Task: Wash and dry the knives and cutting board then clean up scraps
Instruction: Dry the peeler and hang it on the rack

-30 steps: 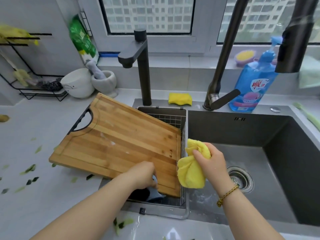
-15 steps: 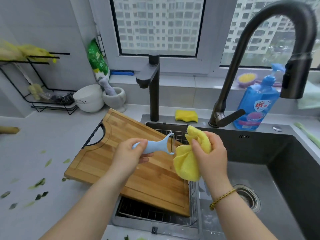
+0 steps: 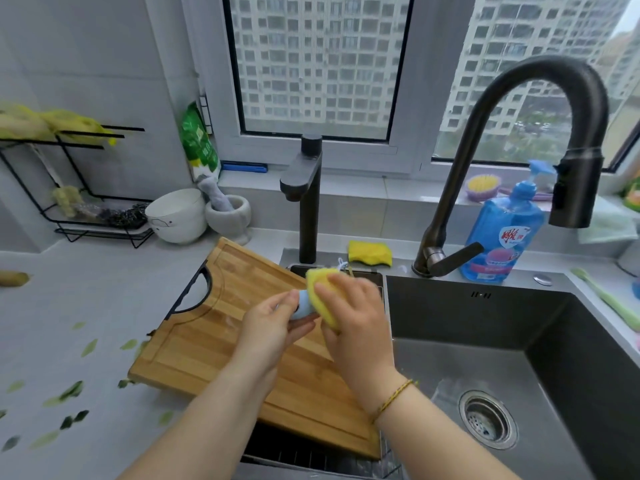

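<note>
Landmark: the cutting board (image 3: 207,344) lay slantwise. Its handle end was on the counter and its near right corner bridged the drain basket (image 3: 294,455), probably so that any water ran off into the basket.

Left hand: the left hand (image 3: 273,327) was above the middle of the board, with fingers and thumb curled round the blue-handled tool (image 3: 304,306). It seemed to be holding the tool steady while the other hand worked.

Right hand: the right hand (image 3: 349,317) was above the board's right edge, closed over the yellow cloth (image 3: 320,289).

Tool: only the rounded blue handle showed. The working end was buried in the cloth, so I could not tell its shape or whether it had a blade.

Cloth: it was bunched round the tool's far end and touching it, which looked like wiping dry rather than scrubbing.

Step in hand: judged to be drying a small utensil.

Knives: none could be seen on or around the board.

Scraps: green scraps (image 3: 71,391) lay scattered on the counter left of the board, not yet gathered.

Sink: the sink (image 3: 485,351) was just right of the board, with its strainer in the drain.

Beyond the board: a yellow sponge (image 3: 370,252) lay on the ledge just behind its far corner, and a blue soap bottle (image 3: 502,237) stood well to the right.

Risk: the hidden end may have been sharp under the fingers.
</note>
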A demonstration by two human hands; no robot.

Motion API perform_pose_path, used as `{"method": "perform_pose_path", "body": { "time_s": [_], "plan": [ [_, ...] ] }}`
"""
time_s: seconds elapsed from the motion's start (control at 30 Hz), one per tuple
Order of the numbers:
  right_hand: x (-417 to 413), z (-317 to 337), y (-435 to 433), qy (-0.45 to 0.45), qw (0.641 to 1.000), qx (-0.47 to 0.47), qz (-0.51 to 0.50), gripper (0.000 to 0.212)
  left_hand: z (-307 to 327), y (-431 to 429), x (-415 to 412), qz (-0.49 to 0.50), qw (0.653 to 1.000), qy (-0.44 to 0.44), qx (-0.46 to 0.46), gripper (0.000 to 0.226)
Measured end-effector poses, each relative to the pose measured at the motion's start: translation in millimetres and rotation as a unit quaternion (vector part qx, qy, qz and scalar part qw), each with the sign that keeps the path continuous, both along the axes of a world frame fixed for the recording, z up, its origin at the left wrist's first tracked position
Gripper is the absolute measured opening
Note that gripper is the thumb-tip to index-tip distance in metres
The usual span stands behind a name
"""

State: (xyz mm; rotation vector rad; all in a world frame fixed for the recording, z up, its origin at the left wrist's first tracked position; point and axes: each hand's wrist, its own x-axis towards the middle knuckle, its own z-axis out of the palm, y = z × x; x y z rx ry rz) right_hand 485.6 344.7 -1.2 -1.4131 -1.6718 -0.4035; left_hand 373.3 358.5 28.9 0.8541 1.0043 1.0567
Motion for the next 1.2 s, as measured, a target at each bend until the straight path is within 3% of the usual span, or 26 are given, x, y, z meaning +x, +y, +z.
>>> {"method": "perform_pose_path", "body": {
  "time_s": [0.13, 0.27, 0.4, 0.5, 0.73, 0.87, 0.97, 1.07, 1.13, 1.2],
  "plan": [
    [0, -11, -5, 0.005, 0.999, -0.001, 0.032, 0.033, -1, 1, -3, -0.017, 1.0, -0.011, -0.015, 0.017],
    [15, -7, 0, 0.127, 0.991, -0.02, -0.021, 0.032, -1, 0, -6, -0.018, 1.0, -0.023, -0.009, 0.015],
    [17, 4, -5, 0.322, 0.943, -0.079, 0.024, 0.027, -1, 4, -7, -0.002, 1.0, -0.013, -0.018, 0.016],
    [12, 4, -7, 0.351, 0.928, -0.115, 0.055, 0.027, -3, 5, -4, -0.022, 0.999, -0.02, -0.042, 0.021],
    [14, -5, -8, 0.325, 0.936, -0.128, 0.052, 0.028, -7, 10, -7, -0.047, 0.998, 0.007, -0.029, 0.046],
    [12, -10, -6, 0.313, 0.936, -0.15, 0.059, 0.026, -3, 13, -8, -0.101, 0.992, 0.067, -0.042, 0.008],
    [10, -10, -11, 0.298, 0.952, -0.064, 0.016, 0.026, -5, 15, -12, -0.128, 0.985, 0.11, -0.045, 0.017],
    [9, -8, -6, 0.163, 0.987, 0.004, -0.004, 0.03, -5, 12, -11, -0.166, 0.974, 0.151, -0.025, 0.018],
    [9, -4, 3, 0.03, 0.999, -0.009, -0.02, 0.024, -6, 10, -9, -0.178, 0.969, 0.17, -0.007, 0.023],
    [7, -5, 10, -0.055, 0.996, -0.059, -0.042, 0.042, -5, 9, -8, -0.183, 0.966, 0.184, 0.007, 0.028]
  ]
}}
